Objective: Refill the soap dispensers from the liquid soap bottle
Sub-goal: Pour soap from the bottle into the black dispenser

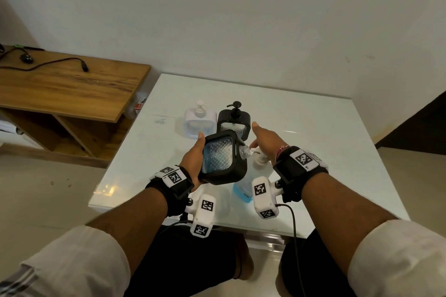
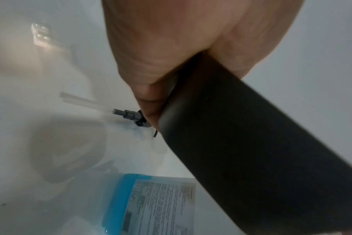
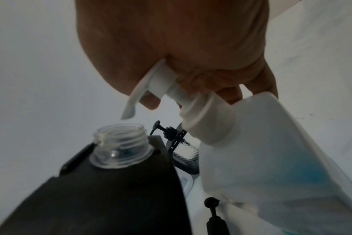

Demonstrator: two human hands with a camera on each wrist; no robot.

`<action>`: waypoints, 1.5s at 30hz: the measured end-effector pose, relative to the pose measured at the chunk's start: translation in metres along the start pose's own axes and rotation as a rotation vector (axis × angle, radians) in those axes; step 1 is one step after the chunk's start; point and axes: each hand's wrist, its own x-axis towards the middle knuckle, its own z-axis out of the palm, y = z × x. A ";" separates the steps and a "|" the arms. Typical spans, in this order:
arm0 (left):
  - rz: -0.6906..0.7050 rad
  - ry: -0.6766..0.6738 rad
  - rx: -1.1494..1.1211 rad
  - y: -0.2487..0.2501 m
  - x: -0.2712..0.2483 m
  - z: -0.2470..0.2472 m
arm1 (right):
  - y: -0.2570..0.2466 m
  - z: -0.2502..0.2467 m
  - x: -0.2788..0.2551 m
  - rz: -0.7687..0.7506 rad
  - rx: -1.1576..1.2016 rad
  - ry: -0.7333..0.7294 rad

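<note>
**Open neck under the pump spout**

Nearest, the left hand [image 1: 193, 161] grips a black dispenser [image 1: 223, 158] off the desk [image 1: 313, 128], fingers wrapped round its frame, tilted so its uncapped clear neck [image 3: 120, 139] points toward the soap bottle [image 1: 251, 181]. The bottle stands on the desk just beside it, blue soap low inside. The right hand [image 1: 265, 140] rests on the bottle's pump head [image 3: 151, 84], fingers curled over it, the spout tip just above and apart from the neck. Farther back stand a second black dispenser [image 1: 233, 123] and a white dispenser [image 1: 199, 122], both with pumps on.

Likely risks: the spout sits near the neck's rim, not its centre, so a press could send soap down the black frame. The tilt could let soap already inside run out. A hard press might tip the light, nearly empty bottle
</note>
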 end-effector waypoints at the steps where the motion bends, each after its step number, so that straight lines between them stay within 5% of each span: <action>1: 0.003 0.008 0.005 0.000 0.000 0.000 | 0.000 0.000 0.000 0.004 -0.002 0.016; 7: 0.006 0.038 0.042 0.002 0.004 0.004 | 0.003 -0.001 0.003 0.020 -0.007 0.029; 14: 0.003 0.017 0.034 0.002 -0.003 0.014 | 0.012 0.009 0.007 0.028 -0.152 0.225; 22: 0.007 0.018 0.029 -0.001 -0.007 0.015 | 0.007 0.002 0.004 0.045 -0.091 0.116; 29: -0.020 0.042 0.044 0.001 -0.007 0.012 | 0.012 0.007 0.005 0.061 -0.169 0.223; 37: -0.011 0.016 0.043 0.004 -0.012 0.016 | 0.008 0.001 0.006 0.038 -0.071 0.098; 45: -0.005 0.030 0.006 0.003 -0.013 0.015 | 0.014 0.008 0.010 0.049 -0.147 0.201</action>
